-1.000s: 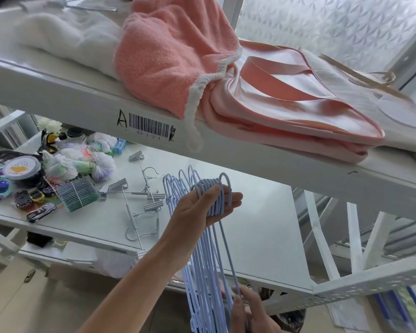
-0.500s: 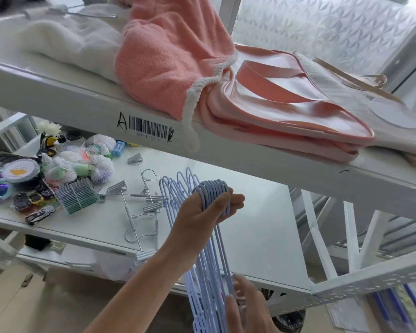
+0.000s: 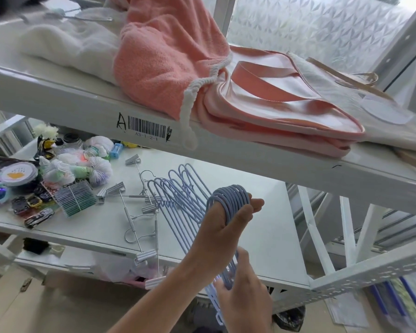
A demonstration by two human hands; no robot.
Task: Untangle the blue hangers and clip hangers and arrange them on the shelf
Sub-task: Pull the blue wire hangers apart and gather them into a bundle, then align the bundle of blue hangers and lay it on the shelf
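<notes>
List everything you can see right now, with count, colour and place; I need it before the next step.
blue hangers: one bundle, count unclear, light blue, held over the lower shelf
clip hangers: several, silver, tangled on the lower shelf
toy cars: a few, mixed colours, lower shelf, left
barcode label: one, black on white, upper shelf edge
pink towel: one, upper shelf
pink bag: one, upper shelf, beside the towel
left hand: grips the hanger hooks
right hand: holds the bundle's lower end
</notes>
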